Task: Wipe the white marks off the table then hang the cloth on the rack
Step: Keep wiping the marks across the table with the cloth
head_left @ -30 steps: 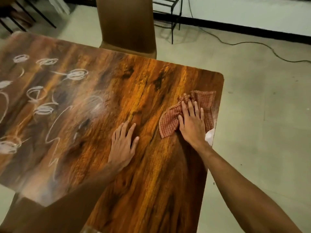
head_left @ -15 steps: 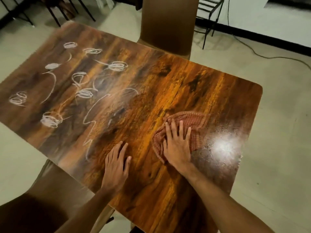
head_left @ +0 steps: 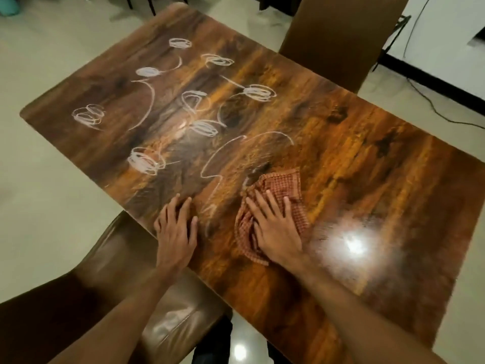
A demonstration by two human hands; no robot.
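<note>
Checked red cloth [head_left: 278,195] lies bunched on the glossy wood-grain bench [head_left: 367,179], pinned flat under the right hand [head_left: 275,227], whose fingers [head_left: 265,206] are spread apart and pressing down rather than closed around the fabric. The left hand [head_left: 178,229] rests palm-down near the bench's near edge, fingers slightly apart, holding nothing. Nearly all the white marks [head_left: 204,127] lie beyond and to the left of the cloth, with one long squiggle ending just beside its far corner. The likeliest trouble is smearing: a dry, crumpled cloth pushed with an open palm may drag chalky residue across the shine instead of lifting it, leaving haze that the glare near the right wrist could hide. With no real grip, the cloth could also slide out from under the palm or roll up on a long stroke. Reaching the farthest scribbles means leaning well over the brown chair [head_left: 147,271] below, and weight shifting onto the braced left hand might let it slip. No rack can be identified with certainty.
</note>
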